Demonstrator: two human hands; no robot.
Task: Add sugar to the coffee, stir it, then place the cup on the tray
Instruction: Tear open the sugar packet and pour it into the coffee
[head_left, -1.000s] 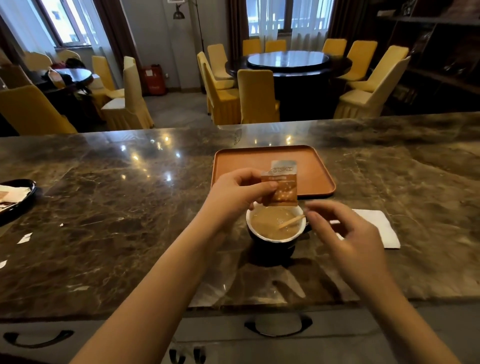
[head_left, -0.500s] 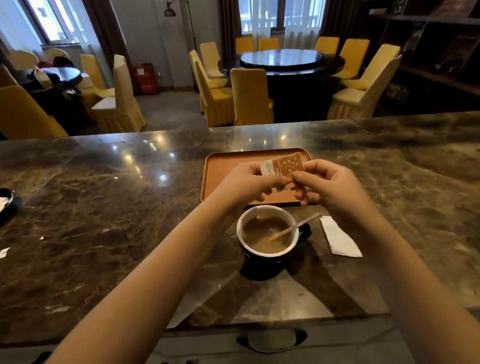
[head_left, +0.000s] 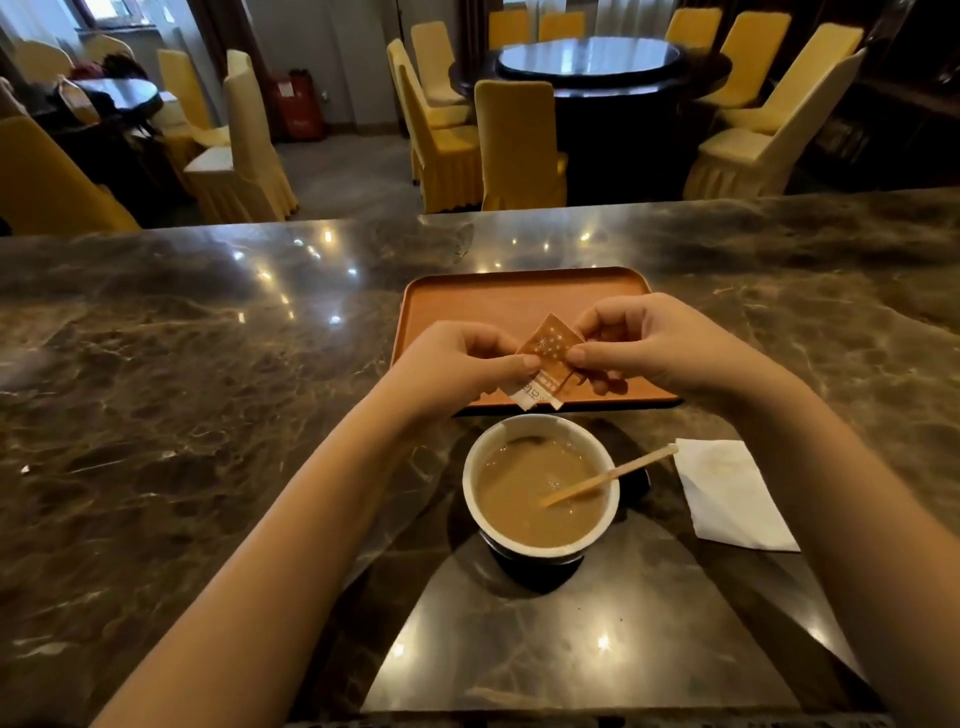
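Orange sugar packet (head_left: 546, 358) is pinched at opposite edges by left hand (head_left: 457, 370) and right hand (head_left: 655, 347), each grip closed on it, held above the tray (head_left: 467, 301) just beyond the cup (head_left: 540, 491) on the counter (head_left: 208, 415). Best tear one corner only, then bring it over the coffee before tipping, clear of the stir stick (head_left: 608, 475).

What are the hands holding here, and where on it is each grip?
Both hold one sugar packet: the left hand pinches its left edge, the right hand its upper right corner.
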